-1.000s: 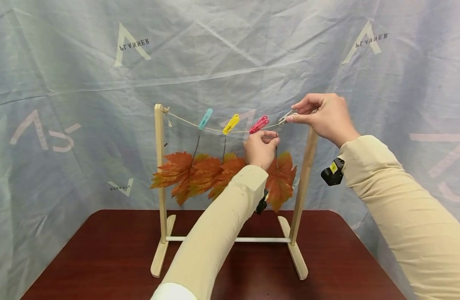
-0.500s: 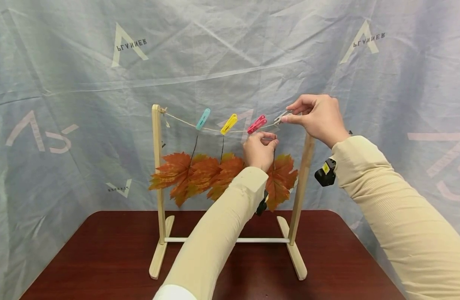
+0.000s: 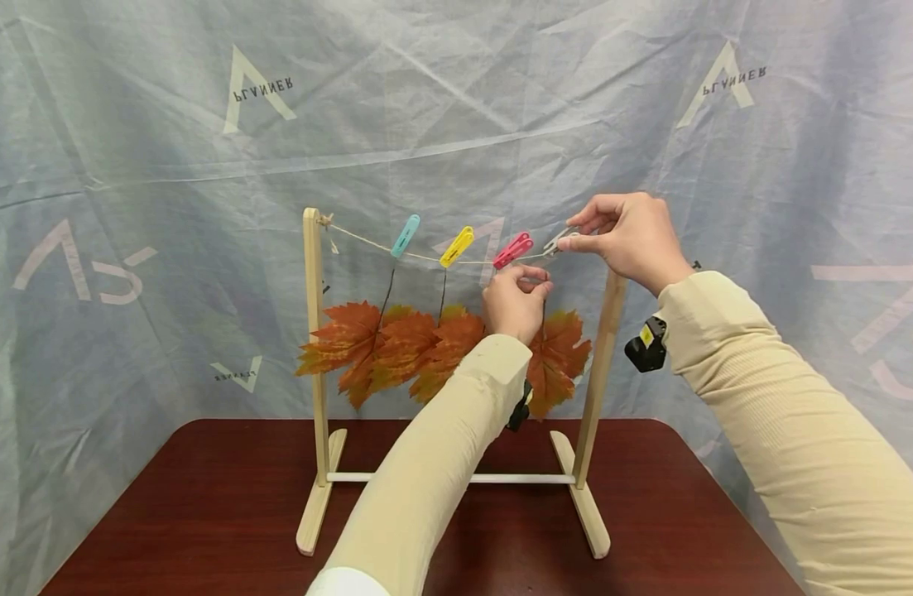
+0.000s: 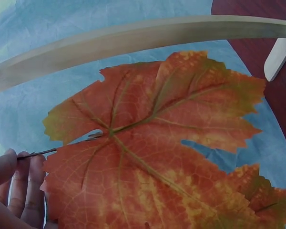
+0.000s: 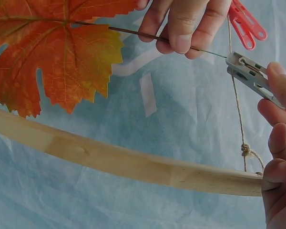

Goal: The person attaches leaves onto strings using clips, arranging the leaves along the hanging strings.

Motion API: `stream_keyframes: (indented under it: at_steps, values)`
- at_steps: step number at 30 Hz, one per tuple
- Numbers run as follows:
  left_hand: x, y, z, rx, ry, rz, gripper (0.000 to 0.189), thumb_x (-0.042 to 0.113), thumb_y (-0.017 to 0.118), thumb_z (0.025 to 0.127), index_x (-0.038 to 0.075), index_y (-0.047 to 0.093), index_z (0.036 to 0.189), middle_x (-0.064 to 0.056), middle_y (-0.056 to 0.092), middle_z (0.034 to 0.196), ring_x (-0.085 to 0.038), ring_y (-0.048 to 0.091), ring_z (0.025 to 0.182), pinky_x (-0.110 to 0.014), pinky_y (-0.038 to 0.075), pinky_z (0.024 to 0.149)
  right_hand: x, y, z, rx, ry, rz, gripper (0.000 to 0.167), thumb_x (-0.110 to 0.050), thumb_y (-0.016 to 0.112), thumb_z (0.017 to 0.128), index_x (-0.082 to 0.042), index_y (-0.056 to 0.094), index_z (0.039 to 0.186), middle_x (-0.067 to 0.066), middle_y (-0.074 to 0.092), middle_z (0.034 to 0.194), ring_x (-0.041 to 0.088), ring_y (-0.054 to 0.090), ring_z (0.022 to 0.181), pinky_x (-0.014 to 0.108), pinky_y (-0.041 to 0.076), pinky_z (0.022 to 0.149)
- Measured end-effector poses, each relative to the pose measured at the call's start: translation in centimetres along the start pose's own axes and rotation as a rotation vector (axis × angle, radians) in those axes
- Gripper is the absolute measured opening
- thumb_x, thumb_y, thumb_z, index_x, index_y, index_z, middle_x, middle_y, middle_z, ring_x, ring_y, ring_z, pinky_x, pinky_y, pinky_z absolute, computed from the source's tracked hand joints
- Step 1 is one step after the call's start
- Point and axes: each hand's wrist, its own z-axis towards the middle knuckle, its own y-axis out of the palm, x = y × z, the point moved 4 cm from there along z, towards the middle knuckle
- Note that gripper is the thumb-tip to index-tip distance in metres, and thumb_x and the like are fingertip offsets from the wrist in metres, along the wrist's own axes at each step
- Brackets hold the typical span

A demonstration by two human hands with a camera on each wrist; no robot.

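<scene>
My left hand pinches the thin dark stem of an orange-red artificial maple leaf between thumb and fingers. The leaf hangs below the hand in the head view. My right hand pinches a grey clothespin by its handle end. In the right wrist view the clothespin's nose is at the twine, and the stem's tip meets that nose. Left of it on the twine sits a pink-red clothespin, just above my left hand.
A yellow clothespin and a light-blue one hold other leaf stems on the twine. More leaves hang there, partly behind my left arm. The wooden frame stands on a dark red table, before a grey cloth backdrop.
My right hand and the grey clothespin have shifted a little left and down, toward the held stem. My left hand stays almost in place, still pinching the stem.
</scene>
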Motion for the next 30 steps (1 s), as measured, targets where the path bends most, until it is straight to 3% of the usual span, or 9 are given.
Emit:
stream_keyframes:
  at_steps: [16,21,30]
  values:
    - [0.01,-0.23,-0.12,0.005,0.002,-0.022,0.005,0.022,0.079,0.092,0.019,0.081,0.095,0.002,0.076,0.085,-0.013,0.068,0.075,-0.029,0.053,0.067,-0.36,0.08,0.06,-0.052,0.009,-0.018,0.032,-0.031,0.086,0.085,-0.008,0.079,0.107,0.007,0.076,0.089,0.027,0.062,0.087,0.031,0.045,0.062]
    - [0.19,-0.38,-0.05,0.019,0.024,-0.004,0.004,0.021,0.081,0.090,0.020,0.081,0.093,0.003,0.076,0.082,-0.013,0.067,0.074,-0.029,0.052,0.068,-0.61,0.03,0.09,-0.082,0.028,-0.048,0.041,-0.035,0.083,0.087,-0.006,0.077,0.115,0.015,0.076,0.102,0.032,0.064,0.097,0.038,0.046,0.072]
    - [0.11,-0.63,-0.44,-0.060,0.035,0.034,0.016,0.024,0.079,0.092,0.016,0.080,0.106,-0.001,0.078,0.094,-0.017,0.071,0.086,-0.032,0.057,0.076,-0.90,0.52,-0.40,-0.194,0.058,-0.081,0.056,-0.038,0.073,0.095,-0.004,0.062,0.138,0.023,0.067,0.125,0.041,0.060,0.112,0.054,0.049,0.086]
